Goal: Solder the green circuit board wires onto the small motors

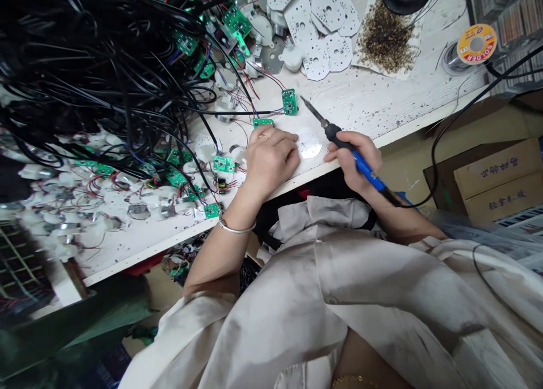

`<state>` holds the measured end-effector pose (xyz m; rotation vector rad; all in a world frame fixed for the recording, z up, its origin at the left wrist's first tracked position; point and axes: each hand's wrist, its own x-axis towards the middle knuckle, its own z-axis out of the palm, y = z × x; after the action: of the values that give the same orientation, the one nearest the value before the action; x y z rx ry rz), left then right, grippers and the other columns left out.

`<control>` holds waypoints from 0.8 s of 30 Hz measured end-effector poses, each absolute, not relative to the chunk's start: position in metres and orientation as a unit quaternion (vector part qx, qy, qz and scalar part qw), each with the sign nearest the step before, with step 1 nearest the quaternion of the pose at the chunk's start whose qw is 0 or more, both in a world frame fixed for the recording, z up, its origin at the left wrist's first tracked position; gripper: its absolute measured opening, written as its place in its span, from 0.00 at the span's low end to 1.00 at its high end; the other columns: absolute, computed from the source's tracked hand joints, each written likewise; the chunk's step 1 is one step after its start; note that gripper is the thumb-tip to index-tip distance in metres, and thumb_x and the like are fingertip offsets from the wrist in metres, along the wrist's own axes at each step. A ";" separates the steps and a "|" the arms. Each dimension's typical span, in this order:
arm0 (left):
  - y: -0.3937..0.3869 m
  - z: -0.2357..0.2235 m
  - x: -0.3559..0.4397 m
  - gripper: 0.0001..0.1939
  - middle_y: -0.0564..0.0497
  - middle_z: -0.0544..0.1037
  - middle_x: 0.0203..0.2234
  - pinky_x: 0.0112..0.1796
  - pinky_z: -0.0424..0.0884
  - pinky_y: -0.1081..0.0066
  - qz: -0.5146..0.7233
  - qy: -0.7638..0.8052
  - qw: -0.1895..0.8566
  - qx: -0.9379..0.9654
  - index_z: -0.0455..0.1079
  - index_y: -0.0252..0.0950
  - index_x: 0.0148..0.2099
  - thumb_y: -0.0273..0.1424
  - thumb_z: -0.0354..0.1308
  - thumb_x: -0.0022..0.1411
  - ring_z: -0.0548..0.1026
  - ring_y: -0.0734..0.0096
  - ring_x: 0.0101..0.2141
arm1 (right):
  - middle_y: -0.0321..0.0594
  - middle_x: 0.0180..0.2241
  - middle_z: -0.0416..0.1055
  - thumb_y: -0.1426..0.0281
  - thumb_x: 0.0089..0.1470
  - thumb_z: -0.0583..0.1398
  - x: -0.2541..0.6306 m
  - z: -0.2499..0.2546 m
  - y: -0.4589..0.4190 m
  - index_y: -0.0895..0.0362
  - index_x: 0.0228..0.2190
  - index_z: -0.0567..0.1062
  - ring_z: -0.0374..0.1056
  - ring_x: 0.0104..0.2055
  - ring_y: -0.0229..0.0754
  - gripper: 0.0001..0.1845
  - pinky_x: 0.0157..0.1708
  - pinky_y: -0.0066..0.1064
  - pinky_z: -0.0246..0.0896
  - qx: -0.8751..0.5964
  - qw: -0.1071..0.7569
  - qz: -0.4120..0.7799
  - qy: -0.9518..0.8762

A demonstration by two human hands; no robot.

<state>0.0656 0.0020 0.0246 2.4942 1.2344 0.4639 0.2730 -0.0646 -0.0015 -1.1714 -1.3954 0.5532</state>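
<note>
My right hand (360, 157) is closed round the blue and black handle of a soldering iron (368, 173). The iron's tip points up and left, near a small green circuit board (290, 102) with wires on it. My left hand (271, 158) rests at the table edge with its fingers curled; what they hold, if anything, is hidden. Another green circuit board (263, 122) shows just beyond its knuckles. Between my two hands lies a shiny white plate (309, 143) with cut corners, close to my left index fingertip.
Black cables (106, 67) with green boards and white motor-like parts fill the left of the table (428, 103). White plates (324, 16) pile up at the back, beside dark debris on a sheet (386, 41). A solder spool (477, 45) stands right; cardboard boxes (500, 168) sit below.
</note>
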 end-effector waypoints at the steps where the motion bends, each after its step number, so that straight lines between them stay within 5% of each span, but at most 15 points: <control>1: 0.002 0.024 0.065 0.09 0.51 0.82 0.43 0.58 0.66 0.48 0.163 0.429 0.155 0.875 0.75 0.39 0.35 0.29 0.54 0.67 0.76 0.63 0.44 | 0.36 0.36 0.80 0.59 0.67 0.56 0.272 -0.003 -0.062 0.53 0.51 0.72 0.78 0.38 0.37 0.16 0.40 0.32 0.76 -0.480 0.568 0.195 -0.639; 3: 0.002 0.024 0.065 0.10 0.50 0.83 0.43 0.57 0.67 0.49 0.167 0.419 0.144 0.881 0.75 0.38 0.36 0.30 0.54 0.68 0.76 0.63 0.43 | 0.40 0.41 0.79 0.59 0.66 0.57 0.271 -0.006 -0.057 0.53 0.53 0.71 0.77 0.45 0.40 0.18 0.44 0.32 0.76 -0.441 0.537 0.106 -0.712; 6: 0.003 0.024 0.063 0.11 0.50 0.83 0.43 0.55 0.70 0.51 0.164 0.400 0.126 0.893 0.74 0.38 0.37 0.30 0.52 0.70 0.77 0.63 0.42 | 0.42 0.43 0.76 0.59 0.68 0.55 0.269 -0.011 -0.053 0.54 0.54 0.70 0.77 0.43 0.37 0.19 0.38 0.26 0.74 -0.443 0.478 0.023 -0.758; 18: -0.008 0.029 0.043 0.11 0.47 0.81 0.50 0.57 0.70 0.57 0.200 0.371 0.039 0.906 0.75 0.38 0.47 0.30 0.50 0.71 0.76 0.63 0.55 | 0.41 0.39 0.75 0.60 0.64 0.59 0.281 -0.015 -0.058 0.53 0.47 0.77 0.77 0.39 0.39 0.15 0.34 0.25 0.70 -0.490 0.422 -0.013 -0.763; 24: -0.016 0.061 -0.076 0.10 0.46 0.81 0.43 0.52 0.71 0.62 0.264 0.676 -0.035 0.687 0.76 0.38 0.45 0.31 0.53 0.69 0.77 0.66 0.48 | 0.42 0.38 0.77 0.62 0.61 0.63 0.283 -0.017 -0.051 0.55 0.46 0.77 0.77 0.34 0.34 0.14 0.29 0.20 0.67 -0.431 0.475 -0.071 -0.763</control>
<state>-0.0756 -0.0156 0.0610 2.2071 2.1722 0.8477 0.2831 -0.0515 -0.0167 -1.0549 -1.8664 -0.1733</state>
